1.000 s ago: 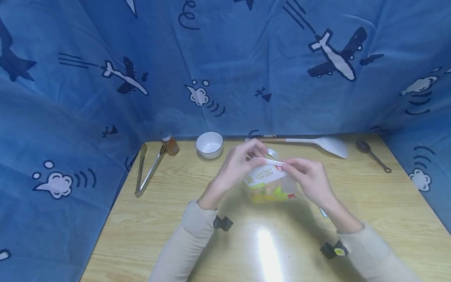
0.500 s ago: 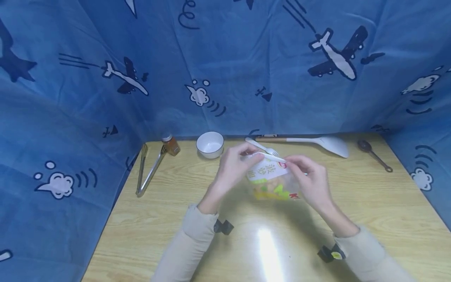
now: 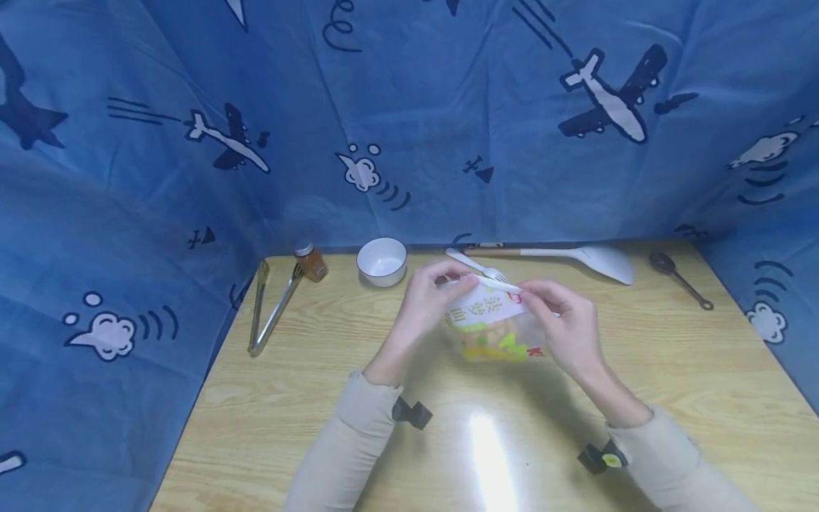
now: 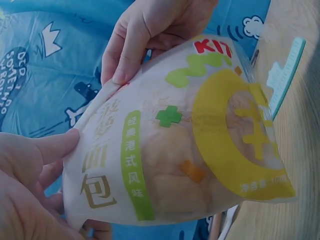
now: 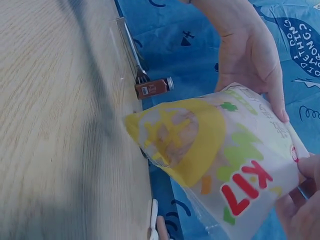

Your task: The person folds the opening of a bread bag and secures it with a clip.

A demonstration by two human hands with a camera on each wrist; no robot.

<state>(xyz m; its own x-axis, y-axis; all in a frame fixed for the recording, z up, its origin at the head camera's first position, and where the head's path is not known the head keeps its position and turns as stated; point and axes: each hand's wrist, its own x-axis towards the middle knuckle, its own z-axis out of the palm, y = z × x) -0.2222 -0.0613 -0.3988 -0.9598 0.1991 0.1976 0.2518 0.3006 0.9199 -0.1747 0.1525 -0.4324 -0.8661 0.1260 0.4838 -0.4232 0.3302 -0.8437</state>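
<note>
Both hands hold a printed plastic bread bag (image 3: 493,331) up above the table, by its white top edge. The left hand (image 3: 425,302) pinches that edge at one end, thumb on the near side. At the other end the right hand (image 3: 566,323) pinches it, close to a round red logo. In the left wrist view, bread (image 4: 172,187) shows through the clear part, beside yellow and green printing. The top edge looks unbroken between the hands. Just beyond the bag lies a fork (image 3: 470,263) with a white handle, partly covered by it.
At the back stand a white bowl (image 3: 382,274) and a spice jar (image 3: 311,263). Metal tongs (image 3: 275,313) lie at the left. A large spatula (image 3: 601,264) and a brown spoon (image 3: 665,264) lie at the back right. A teal-edged object (image 4: 290,70) shows beyond the bag.
The left fingers have drawn back a little, uncovering the fork's handle. The bag has shifted slightly to the right and up, still held by both hands.
</note>
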